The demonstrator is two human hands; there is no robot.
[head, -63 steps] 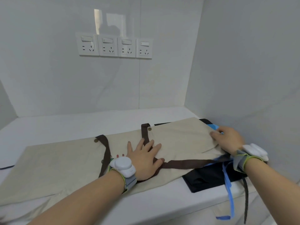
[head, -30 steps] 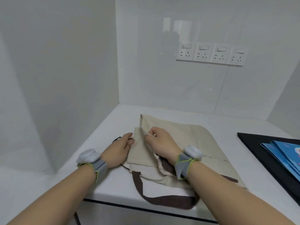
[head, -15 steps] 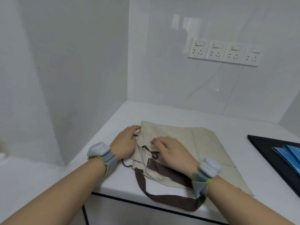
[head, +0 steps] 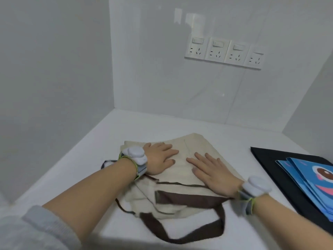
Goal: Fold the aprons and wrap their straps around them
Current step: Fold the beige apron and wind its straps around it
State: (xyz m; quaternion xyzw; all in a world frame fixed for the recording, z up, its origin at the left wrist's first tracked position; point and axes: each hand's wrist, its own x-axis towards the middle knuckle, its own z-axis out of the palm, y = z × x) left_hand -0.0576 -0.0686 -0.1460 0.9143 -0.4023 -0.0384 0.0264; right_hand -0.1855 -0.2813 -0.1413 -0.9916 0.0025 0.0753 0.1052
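White counter [head: 162, 123] in a walled corner: beige apron [head: 182, 170] lies folded into a compact stack. Left hand [head: 158, 159] and right hand [head: 212, 172] press it flat, fingers straight and slightly spread. Folding appears nearly done; brown strap [head: 182, 230] trails loose, unwrapped. Dark apron [head: 266, 159], at right, probably remains.

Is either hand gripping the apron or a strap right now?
Neither. Left hand and right hand lie flat, pressing the folded beige apron; brown strap loose.
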